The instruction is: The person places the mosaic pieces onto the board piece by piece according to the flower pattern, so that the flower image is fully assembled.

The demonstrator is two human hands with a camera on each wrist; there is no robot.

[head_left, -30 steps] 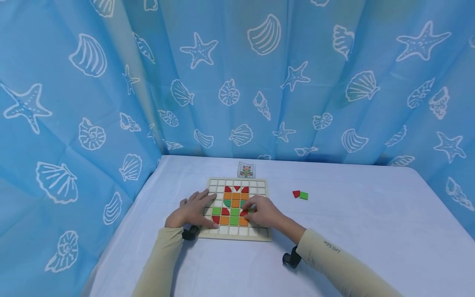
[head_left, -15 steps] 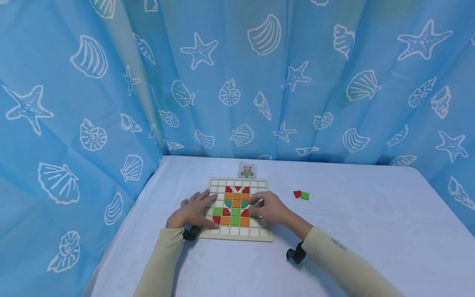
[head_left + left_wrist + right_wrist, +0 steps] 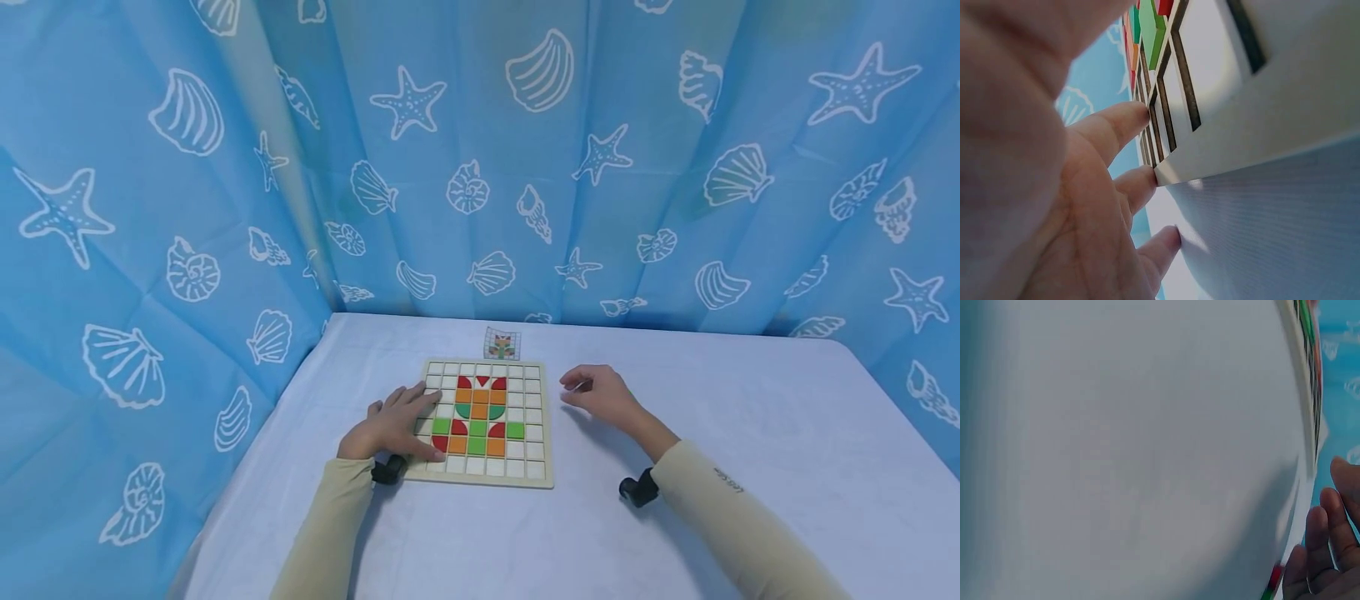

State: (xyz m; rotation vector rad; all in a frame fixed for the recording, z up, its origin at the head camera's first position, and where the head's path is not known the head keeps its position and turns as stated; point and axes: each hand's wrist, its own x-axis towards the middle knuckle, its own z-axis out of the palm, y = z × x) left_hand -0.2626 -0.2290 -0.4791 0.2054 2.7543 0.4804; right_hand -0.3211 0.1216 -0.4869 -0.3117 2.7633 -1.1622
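Note:
A pale wooden grid board (image 3: pixel 480 481) lies on the table, its middle filled with red, orange and green tiles in a flower-like pattern. My left hand (image 3: pixel 390 425) rests on the board's left side with fingers spread; in the left wrist view its fingertips (image 3: pixel 1138 115) touch the grid and the rim. Right of the board, my right hand (image 3: pixel 603 396) hovers over the cloth, fingers loosely bent and nothing seen between them. A bright green square tile (image 3: pixel 515 430) sits in the pattern's right side. Loose red and green tiles (image 3: pixel 1272 581) show by the right fingers in the right wrist view.
Behind the board lies a small printed card (image 3: pixel 502 344) with a similar pattern. White cloth (image 3: pixel 712 400) covers the table. A blue curtain (image 3: pixel 465 233) with white shells and starfish hangs along the back and left.
My right hand has left the board and moved right, uncovering the green tile and now hiding the loose red and green tiles in the head view. The left hand stays in place.

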